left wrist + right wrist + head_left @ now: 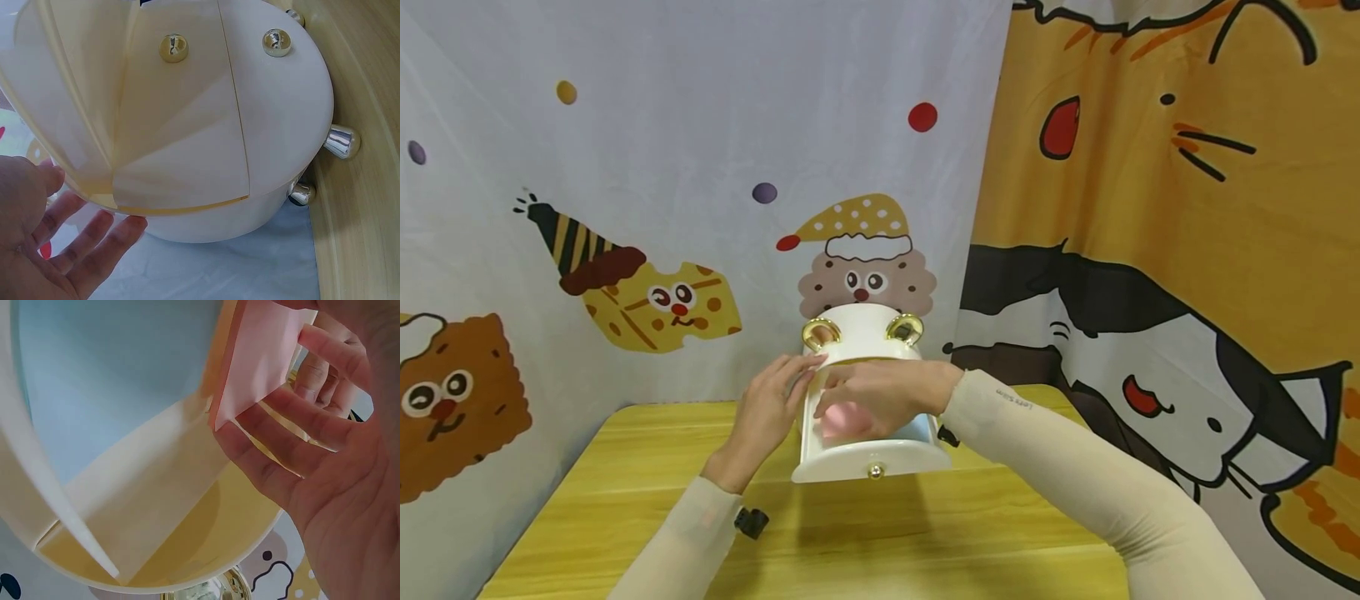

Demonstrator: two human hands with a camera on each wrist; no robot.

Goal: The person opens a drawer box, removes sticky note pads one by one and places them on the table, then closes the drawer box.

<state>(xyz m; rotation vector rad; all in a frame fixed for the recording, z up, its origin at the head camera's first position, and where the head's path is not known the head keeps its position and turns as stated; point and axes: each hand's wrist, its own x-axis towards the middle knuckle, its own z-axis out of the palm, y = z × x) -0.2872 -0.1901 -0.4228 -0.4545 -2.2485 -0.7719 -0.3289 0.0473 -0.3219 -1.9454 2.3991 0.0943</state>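
Note:
A white rounded box [860,332] with gold ear-shaped handles stands on the table. Its front is open above a curved white ledge [842,472] with a gold knob. My right hand [887,392] is in that opening and holds a flat pink pad [259,359] by its edge between fingers and thumb. Beside it, a flat light-blue piece [119,369] stands inside the box. With its fingertips my left hand [765,408] touches the box's left rim. In the left wrist view, the left hand's fingers [103,253] are extended against the white shell.
The box stands on a yellow wood-grain table [662,475]. Behind it hangs a pale curtain [700,100] with cartoon food, and an orange cartoon curtain [1120,192] hangs at the right. Gold feet [342,141] stick out from the box's underside.

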